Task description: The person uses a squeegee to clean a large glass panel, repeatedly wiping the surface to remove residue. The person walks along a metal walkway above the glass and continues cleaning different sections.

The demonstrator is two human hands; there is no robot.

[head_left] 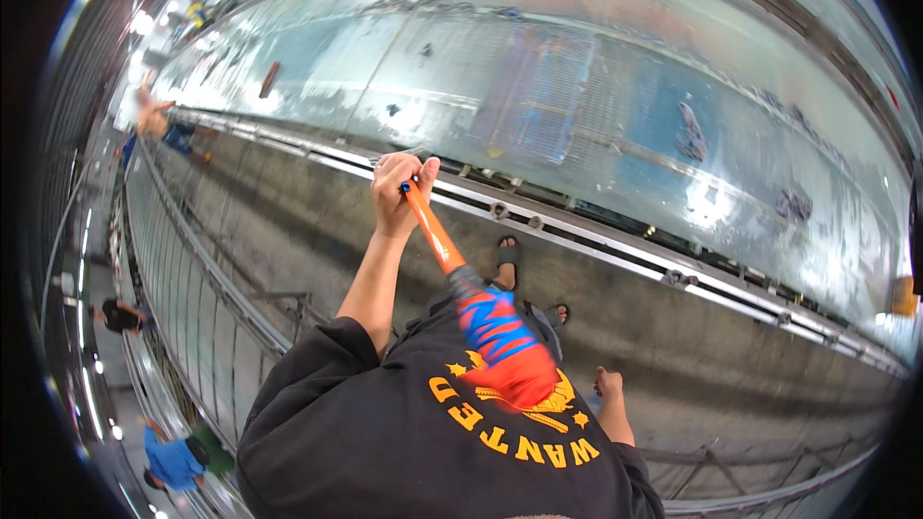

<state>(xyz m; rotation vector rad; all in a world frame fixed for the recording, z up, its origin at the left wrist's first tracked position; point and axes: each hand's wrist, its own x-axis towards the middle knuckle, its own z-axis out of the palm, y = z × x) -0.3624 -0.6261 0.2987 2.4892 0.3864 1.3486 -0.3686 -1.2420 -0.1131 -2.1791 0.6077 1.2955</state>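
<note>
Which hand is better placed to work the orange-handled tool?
Left, likely: left hand is at the handle end of the orange-handled tool; right hand is apart from it.

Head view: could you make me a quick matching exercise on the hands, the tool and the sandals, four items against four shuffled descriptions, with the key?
Column one
1. Left hand
2. Right hand
3. Tool
4. Sandals

Column two
A. Dark grey, a pair
B. Red and blue towards one end
C. Lowered, apart from the tool
D. Closed around the end of an orange handle

Right pairs: 1-D, 2-C, 3-B, 4-A
</note>
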